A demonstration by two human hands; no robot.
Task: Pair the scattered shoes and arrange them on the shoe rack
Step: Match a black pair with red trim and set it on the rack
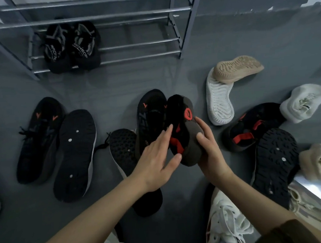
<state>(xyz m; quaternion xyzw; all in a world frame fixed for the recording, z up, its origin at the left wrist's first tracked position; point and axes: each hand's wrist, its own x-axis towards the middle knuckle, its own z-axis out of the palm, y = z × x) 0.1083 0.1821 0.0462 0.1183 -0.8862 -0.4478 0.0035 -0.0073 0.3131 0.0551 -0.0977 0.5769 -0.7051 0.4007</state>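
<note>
My right hand (209, 152) grips a black sandal with red straps (182, 123) by its heel, held above the floor. My left hand (158, 159) touches the sandal's left side with straight fingers. Its matching sandal (248, 129) lies on the floor to the right. A black sneaker (150, 114) lies just left of the held sandal. On the grey metal shoe rack (132, 45), a pair of black sandals (70, 48) sits on the bottom shelf.
Black sneakers (40, 138) and upturned black soles (75, 153) lie at the left. White and beige shoes (219, 99) lie at the right, with another upturned black sole (275, 165). A white sneaker (226, 220) is near my right arm.
</note>
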